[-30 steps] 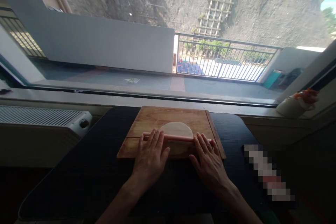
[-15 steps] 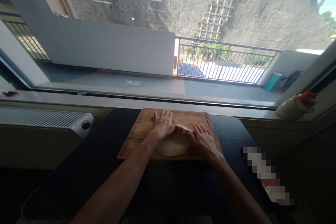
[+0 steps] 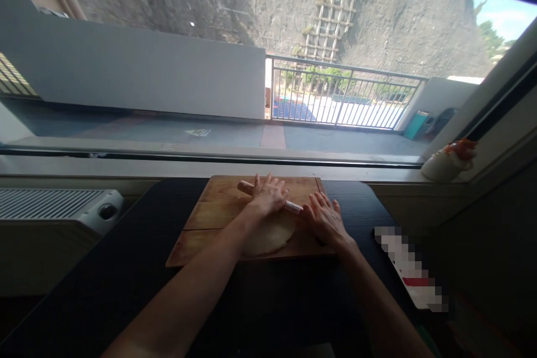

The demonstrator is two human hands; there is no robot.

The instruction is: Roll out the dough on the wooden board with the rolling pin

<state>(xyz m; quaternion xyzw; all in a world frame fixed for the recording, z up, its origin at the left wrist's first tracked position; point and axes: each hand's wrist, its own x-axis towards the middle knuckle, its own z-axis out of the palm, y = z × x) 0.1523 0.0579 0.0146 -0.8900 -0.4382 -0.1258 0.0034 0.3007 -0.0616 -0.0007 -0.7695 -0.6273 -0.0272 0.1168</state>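
A wooden rolling pin (image 3: 245,187) lies slantwise on a wooden board (image 3: 197,210). My left hand (image 3: 271,194) rests flat on the pin's middle with its fingers stretched and spread. At the pin's right end, my right hand (image 3: 326,217) presses down, fingers extended forward and not wrapped round it. Under and in front of the pin is a flattened round of pale dough (image 3: 268,236), partly covered by my left forearm. A whitish printed patch shows on the pin between the hands.
The board sits on a black table (image 3: 277,302) against the windowsill (image 3: 373,172). A pale pot (image 3: 444,166) with something orange stands on the sill at right. A blurred-out flat item (image 3: 413,268) lies at the table's right edge; a white radiator (image 3: 62,207) stands left.
The pin has rolled away from me, over the far side of the dough, and its red label has turned mostly out of sight. Both hands moved with it; the view has shifted.
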